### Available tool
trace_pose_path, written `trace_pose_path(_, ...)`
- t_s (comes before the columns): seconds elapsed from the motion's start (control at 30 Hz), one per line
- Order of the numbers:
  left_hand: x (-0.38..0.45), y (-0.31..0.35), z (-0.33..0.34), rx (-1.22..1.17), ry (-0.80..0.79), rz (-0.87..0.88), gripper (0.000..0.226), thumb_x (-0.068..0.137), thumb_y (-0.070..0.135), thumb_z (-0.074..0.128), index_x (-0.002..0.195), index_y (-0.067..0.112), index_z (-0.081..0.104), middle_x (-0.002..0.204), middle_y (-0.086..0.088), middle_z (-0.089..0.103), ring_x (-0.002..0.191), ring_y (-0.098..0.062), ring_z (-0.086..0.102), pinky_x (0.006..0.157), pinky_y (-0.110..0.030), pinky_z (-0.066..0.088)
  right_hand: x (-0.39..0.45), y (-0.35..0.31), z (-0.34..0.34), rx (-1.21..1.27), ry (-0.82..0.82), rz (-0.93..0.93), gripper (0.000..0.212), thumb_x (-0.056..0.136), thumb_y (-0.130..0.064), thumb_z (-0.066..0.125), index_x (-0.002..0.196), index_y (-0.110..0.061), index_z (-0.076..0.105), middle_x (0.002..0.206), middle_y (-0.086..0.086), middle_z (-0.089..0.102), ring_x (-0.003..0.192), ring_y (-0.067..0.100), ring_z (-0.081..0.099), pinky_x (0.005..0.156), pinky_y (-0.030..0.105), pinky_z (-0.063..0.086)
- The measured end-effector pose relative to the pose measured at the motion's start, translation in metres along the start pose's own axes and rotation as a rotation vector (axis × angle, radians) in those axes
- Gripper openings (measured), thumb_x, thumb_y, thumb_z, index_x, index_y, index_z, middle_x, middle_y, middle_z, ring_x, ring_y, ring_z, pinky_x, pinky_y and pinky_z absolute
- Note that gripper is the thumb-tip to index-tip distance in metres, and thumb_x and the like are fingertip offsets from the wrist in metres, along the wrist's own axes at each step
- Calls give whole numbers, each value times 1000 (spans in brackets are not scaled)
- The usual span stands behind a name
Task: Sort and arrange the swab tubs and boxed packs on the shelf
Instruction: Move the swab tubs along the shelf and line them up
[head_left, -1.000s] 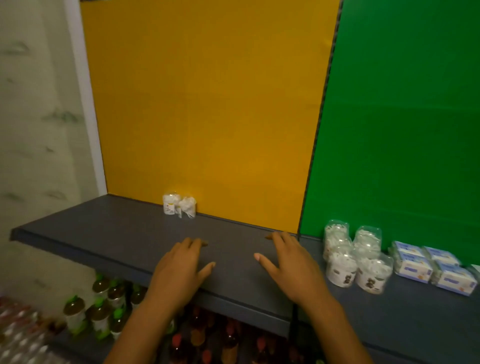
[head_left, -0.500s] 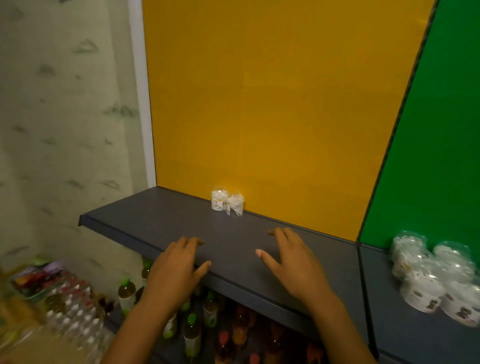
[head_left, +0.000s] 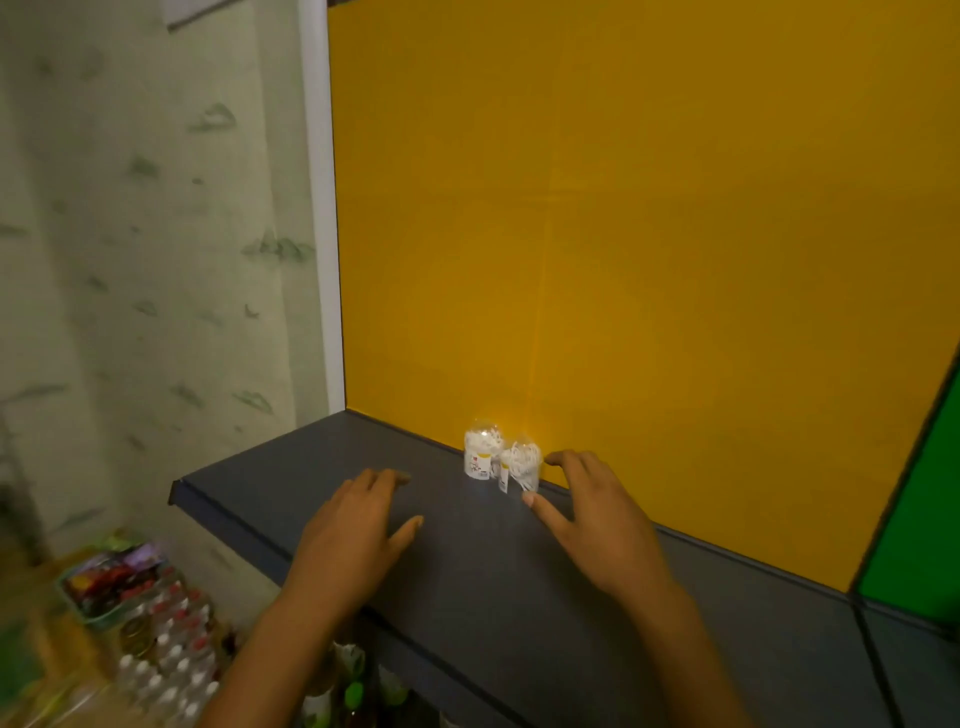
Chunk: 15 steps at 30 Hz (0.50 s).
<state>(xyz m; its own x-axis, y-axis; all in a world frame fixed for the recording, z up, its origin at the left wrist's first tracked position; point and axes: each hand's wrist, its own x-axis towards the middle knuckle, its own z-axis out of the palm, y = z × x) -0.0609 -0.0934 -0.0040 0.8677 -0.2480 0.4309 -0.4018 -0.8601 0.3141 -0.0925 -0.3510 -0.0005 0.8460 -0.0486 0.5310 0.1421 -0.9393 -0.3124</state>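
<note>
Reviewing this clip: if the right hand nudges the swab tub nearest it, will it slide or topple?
The right swab tub looks small, clear and filled only with swabs, so probably light and easily shoved. It already seems to lean, so a nudge from the right hand may tip it against the left swab tub. Its domed top suggests it would roll once down.

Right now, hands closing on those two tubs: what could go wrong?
1. The right hand comes in beside the tilted tub, which leans by the upright tub; a nudge could topple either.
2. Both sit against the yellow panel, so fingers have little room behind them.
3. The left hand is farther off; a one-handed grab may fumble.
</note>
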Motion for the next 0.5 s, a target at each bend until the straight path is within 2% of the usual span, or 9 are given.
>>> trace_pose_path(0.17,39,-7,16,-5,25,14,50,92,49,52,136,29,39,133,5,49,121,-14,47,93,-30,47,34,12,19,-3,18,14,49,92,-60,50,131,-31,44,133,-11,48,117,10,49,86,28,47)
trace_pose_path(0.3,63,-15,35,-49,-4,51,50,91,48,53,135,29,41,131,6,49,120,-13,48,90,-29,45,46,21,36,-18,-3,57,49,92,-59,50,132,-31,43,134,-10,47,117,10,49,87,28,48)
trace_pose_path(0.5,114,-28,60,-122,-21,131,48,90,47,56,132,28,44,129,5,52,118,-15,49,89,-31,46,70,26,52,-64,30,123,49,92,-57,52,132,-29,44,134,-7,48,117,14,50,85,29,46)
